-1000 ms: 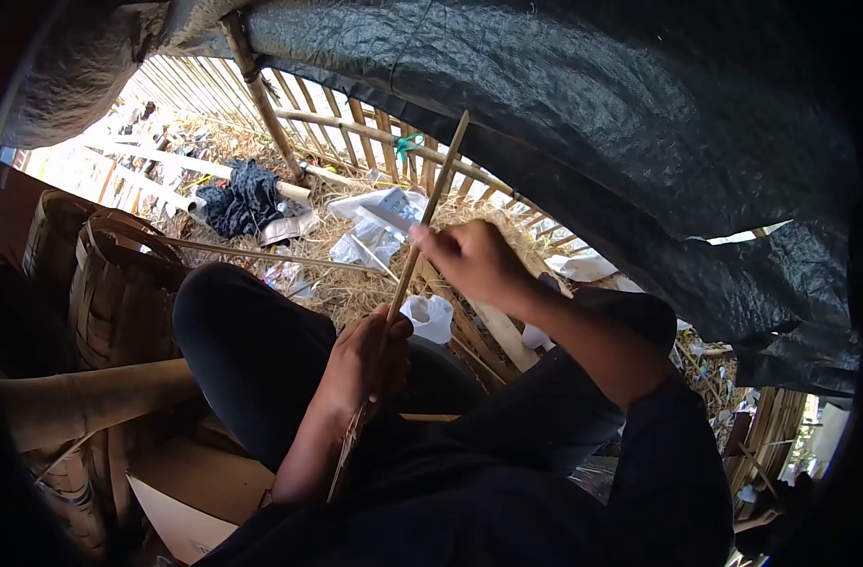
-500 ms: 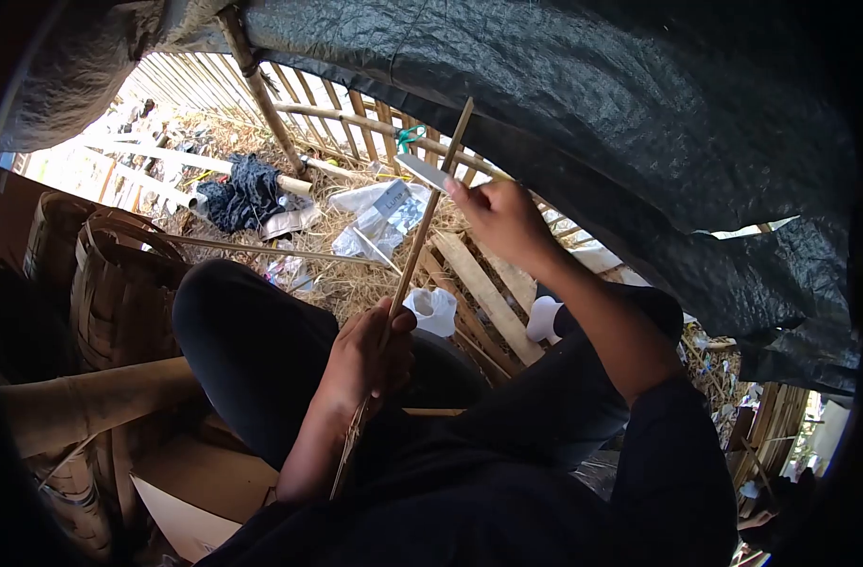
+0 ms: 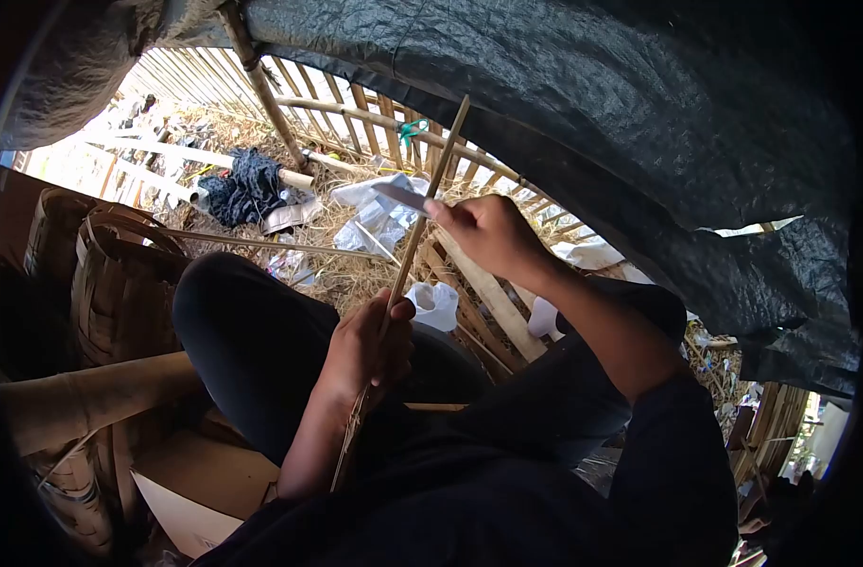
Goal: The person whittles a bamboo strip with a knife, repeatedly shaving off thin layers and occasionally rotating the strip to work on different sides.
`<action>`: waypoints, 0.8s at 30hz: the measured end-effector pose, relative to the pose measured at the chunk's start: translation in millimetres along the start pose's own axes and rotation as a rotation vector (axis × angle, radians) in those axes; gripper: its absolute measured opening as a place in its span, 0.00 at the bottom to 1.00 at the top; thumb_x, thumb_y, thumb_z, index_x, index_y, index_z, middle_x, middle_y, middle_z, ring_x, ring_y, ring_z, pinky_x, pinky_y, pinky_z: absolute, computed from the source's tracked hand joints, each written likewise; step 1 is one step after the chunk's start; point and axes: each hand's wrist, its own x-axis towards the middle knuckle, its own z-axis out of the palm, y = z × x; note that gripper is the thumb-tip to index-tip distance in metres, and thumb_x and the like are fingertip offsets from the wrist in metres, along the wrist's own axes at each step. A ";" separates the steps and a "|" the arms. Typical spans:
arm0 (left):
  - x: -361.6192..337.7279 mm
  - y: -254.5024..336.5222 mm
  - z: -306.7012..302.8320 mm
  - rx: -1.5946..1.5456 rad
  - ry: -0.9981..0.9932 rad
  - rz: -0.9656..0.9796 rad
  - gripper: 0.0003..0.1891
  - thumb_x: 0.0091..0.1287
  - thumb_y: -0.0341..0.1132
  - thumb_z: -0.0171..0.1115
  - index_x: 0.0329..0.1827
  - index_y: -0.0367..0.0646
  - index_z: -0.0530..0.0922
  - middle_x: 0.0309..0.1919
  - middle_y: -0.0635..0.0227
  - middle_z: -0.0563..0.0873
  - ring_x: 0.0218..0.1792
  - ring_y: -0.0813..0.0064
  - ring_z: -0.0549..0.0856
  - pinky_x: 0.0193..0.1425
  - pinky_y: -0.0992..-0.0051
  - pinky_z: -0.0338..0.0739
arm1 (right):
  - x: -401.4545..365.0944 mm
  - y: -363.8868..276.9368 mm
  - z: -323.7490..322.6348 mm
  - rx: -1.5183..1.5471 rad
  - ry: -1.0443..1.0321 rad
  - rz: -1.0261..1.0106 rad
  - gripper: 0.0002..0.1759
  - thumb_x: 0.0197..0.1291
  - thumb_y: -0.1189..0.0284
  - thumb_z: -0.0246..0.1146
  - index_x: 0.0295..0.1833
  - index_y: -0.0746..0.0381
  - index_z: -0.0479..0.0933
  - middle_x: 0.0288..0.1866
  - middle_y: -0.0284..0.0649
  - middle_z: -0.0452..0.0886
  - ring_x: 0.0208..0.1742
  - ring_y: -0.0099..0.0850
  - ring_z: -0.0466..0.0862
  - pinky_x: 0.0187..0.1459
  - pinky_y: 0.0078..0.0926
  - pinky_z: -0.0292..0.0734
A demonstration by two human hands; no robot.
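A long, thin bamboo strip (image 3: 438, 175) rises at a slant from my lap toward the fence. My left hand (image 3: 363, 345) is wrapped round its lower part, above my crossed legs. In my right hand (image 3: 488, 231) is a knife (image 3: 400, 196), its blade pointing left and lying across the strip's upper half. The handle is hidden in my fist. Thin frayed slivers (image 3: 352, 425) hang along the strip's lower end, beside my left wrist.
Woven baskets (image 3: 120, 283), a thick bamboo pole (image 3: 101, 389) and a cardboard box (image 3: 200, 491) stand on my left. Wooden planks (image 3: 493, 298), plastic bags (image 3: 379, 222) and straw lie ahead. A dark tarp (image 3: 583, 104) hangs over a bamboo fence (image 3: 356, 113).
My right hand has slid the knife a short way down the strip, toward my left hand. The left hand keeps its grip in nearly the same place.
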 end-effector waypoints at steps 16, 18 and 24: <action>-1.4 -1.7 0.9 0.021 -0.043 0.006 0.18 0.78 0.49 0.41 0.36 0.47 0.69 0.14 0.79 0.63 0.08 0.83 0.58 0.10 0.82 0.51 | -1.2 -8.6 2.8 -0.005 -0.040 0.011 0.34 0.67 0.48 0.59 0.16 0.64 0.74 0.09 0.37 0.69 0.12 0.24 0.68 0.19 0.30 0.63; -1.3 -0.5 1.2 0.023 -0.051 0.029 0.18 0.78 0.49 0.41 0.35 0.47 0.69 0.14 0.79 0.63 0.08 0.83 0.58 0.10 0.82 0.51 | -2.5 -11.2 3.6 0.021 -0.004 -0.017 0.34 0.68 0.49 0.58 0.16 0.64 0.73 0.08 0.36 0.67 0.11 0.23 0.66 0.18 0.29 0.62; 0.3 -3.3 -3.6 -0.019 -0.036 0.003 0.18 0.78 0.49 0.41 0.35 0.47 0.69 0.13 0.79 0.63 0.08 0.83 0.58 0.10 0.81 0.51 | -10.1 -11.6 9.2 0.060 -0.071 -0.012 0.36 0.69 0.47 0.56 0.14 0.61 0.68 0.09 0.28 0.63 0.13 0.18 0.61 0.17 0.27 0.57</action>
